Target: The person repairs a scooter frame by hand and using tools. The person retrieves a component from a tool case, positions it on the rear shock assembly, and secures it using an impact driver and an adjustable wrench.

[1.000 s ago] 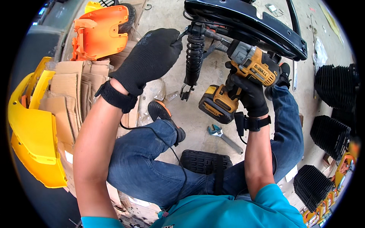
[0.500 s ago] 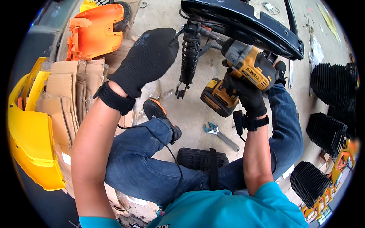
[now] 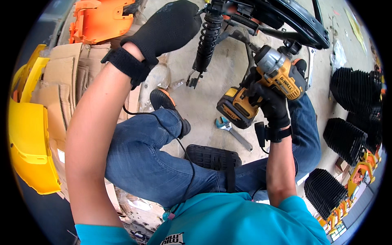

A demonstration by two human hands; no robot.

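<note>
My right hand (image 3: 267, 96), in a black glove, grips the handle of a yellow-and-black cordless impact wrench (image 3: 281, 73). The tool's nose points up and left toward the black metal frame (image 3: 292, 14); whether its tip touches anything is unclear. A black coil-spring shock absorber (image 3: 209, 38) hangs from the frame, its forked lower end free above the floor. At the shock's upper end, my gloved left hand (image 3: 169, 30) is closed. Whatever its fingers hold there is hidden.
An adjustable wrench (image 3: 234, 132) lies on the floor between my legs, by a black pad (image 3: 212, 157). Flattened cardboard (image 3: 61, 77), an orange plastic panel (image 3: 104, 20) and a yellow one (image 3: 30, 143) are at left. Black ribbed parts (image 3: 347, 139) line the right.
The impact wrench has drawn away from the shock absorber's top, to the right. My left hand stays at the shock's upper end. The whole view has shifted slightly.
</note>
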